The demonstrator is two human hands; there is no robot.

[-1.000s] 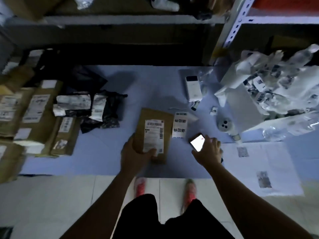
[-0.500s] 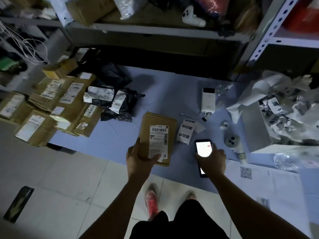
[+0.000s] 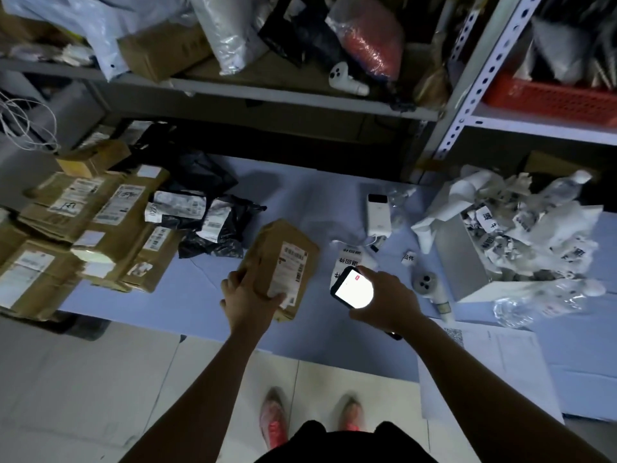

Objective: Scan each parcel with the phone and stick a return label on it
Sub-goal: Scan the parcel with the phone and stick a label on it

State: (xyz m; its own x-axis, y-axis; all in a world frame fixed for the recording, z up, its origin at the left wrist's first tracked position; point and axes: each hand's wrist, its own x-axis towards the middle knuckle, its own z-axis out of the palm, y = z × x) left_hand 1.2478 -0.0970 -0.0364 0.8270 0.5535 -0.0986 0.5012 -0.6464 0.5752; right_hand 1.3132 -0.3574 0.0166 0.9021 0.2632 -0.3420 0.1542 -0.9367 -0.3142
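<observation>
Noted creased cardboard parcel (image 3: 283, 259) grasped by left hand (image 3: 248, 297) fingers near mat's (image 3: 200, 295) front edge; flat phone (image 3: 350, 289) grasped in right hand (image 3: 384, 304), screen overexposed

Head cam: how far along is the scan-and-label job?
Done: probably several, judging by the crumpled label backings in the box at right; whether the stacked parcels carry return labels is unclear. In hand: left hand grips a cardboard parcel, right hand holds the lit phone beside it. Left: the return label lies on the blue sheet, not yet on this parcel.
</observation>
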